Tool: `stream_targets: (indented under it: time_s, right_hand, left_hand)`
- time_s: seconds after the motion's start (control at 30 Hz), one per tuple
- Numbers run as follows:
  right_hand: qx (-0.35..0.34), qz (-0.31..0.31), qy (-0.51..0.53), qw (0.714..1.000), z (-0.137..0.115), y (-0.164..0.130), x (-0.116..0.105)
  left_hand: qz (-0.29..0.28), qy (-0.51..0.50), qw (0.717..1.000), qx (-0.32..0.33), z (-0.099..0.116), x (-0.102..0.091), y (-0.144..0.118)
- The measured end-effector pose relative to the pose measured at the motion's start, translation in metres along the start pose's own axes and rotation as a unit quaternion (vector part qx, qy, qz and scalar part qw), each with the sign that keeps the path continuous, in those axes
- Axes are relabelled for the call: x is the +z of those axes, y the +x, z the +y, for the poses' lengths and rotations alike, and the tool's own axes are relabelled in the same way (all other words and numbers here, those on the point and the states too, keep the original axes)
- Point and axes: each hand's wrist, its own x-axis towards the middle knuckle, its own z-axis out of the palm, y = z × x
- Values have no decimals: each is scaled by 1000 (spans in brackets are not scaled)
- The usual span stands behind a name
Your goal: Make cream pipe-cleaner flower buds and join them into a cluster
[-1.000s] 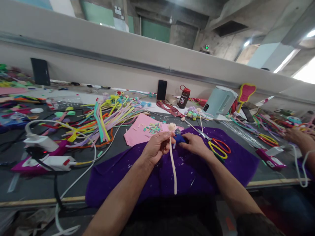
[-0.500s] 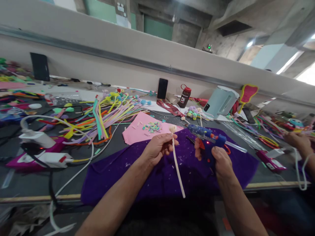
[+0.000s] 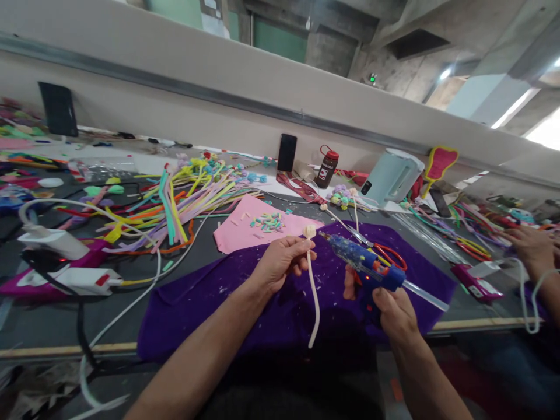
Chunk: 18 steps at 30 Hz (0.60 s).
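Between the thumb and fingers of my left hand [image 3: 283, 262] is a cream pipe cleaner flower [image 3: 310, 231], its bud at the top and its stem hanging down. My right hand [image 3: 394, 306] is wrapped round the handle of a blue glue gun [image 3: 365, 259], with a clear glue stick poking out of its back. The nozzle points left, close to the bud but apart from it. Beneath both hands spreads a purple cloth [image 3: 196, 309]. Scissors [image 3: 389, 254] with red handles lie just behind the glue gun.
A pink sheet [image 3: 230, 233] carries small cut pieces. Pipe cleaners [image 3: 210, 201] are heaped at the left, near a power strip [image 3: 94, 262] with trailing cables. A phone [image 3: 286, 153], a bottle [image 3: 327, 168] and a light blue kettle [image 3: 391, 178] stand behind. Another person's hand [image 3: 531, 248] is at the right.
The glue gun has tilted, its nozzle lower and further left, nearer the bud. The stem's lower end has swung left. The scissors behind the gun show more fully now.
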Motion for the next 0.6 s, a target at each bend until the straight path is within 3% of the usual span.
stream_targets:
  time_s: [0.2,0.6]
  right_hand:
    - [-18,11,-129,991,8,-7,0]
    - [-35,13,-156,987,15,-5,1]
  left_hand:
    - [-13,2,1000,9,-1,0,1]
    - [-21,3,1000,11,-3,1,1]
